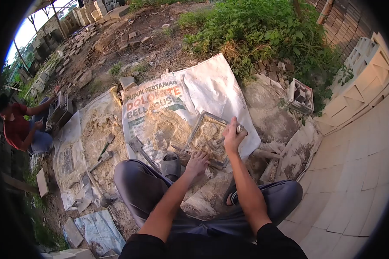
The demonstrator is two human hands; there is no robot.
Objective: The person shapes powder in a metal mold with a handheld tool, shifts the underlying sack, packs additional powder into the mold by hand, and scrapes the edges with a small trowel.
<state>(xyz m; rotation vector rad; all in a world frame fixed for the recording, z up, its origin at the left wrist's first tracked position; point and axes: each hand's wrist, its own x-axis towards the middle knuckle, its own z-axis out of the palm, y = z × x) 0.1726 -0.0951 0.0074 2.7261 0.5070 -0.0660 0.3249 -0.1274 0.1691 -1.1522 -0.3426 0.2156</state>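
Rough brown earth strewn with broken bricks [134,43] is stretching behind the work area, with dense green leafy bushes [255,39] growing at the upper right and a wall of pale, cream-coloured blocks [350,168] curving along the right side. Across the ground, a white woven sack with orange and green print [216,75] is lying flat and bearing a heap of pale yellow, sandy material [170,125]. On the sack's near right part, before the seated person, a grey, dusty rectangular frame [195,131] is resting, enclosing more of the sandy material. The right hand [233,137] is hovering over the frame's right side, its fingers curling closed around a short cylindrical handle with a greyish end [241,128]; what the handle belongs to is staying hidden. The left hand [197,162] is reaching palm down to the frame's near left part, its fingers slightly bent and a little apart; whether they are gripping anything, I cannot tell. Just left of it, a grey rubber shoe [171,164] is showing, and a long grey tool with a flat end [138,146] is lying beside the knee. Farther left, a co-worker in a dark red shirt [18,129] is sitting beside a grey boxy object [61,111].
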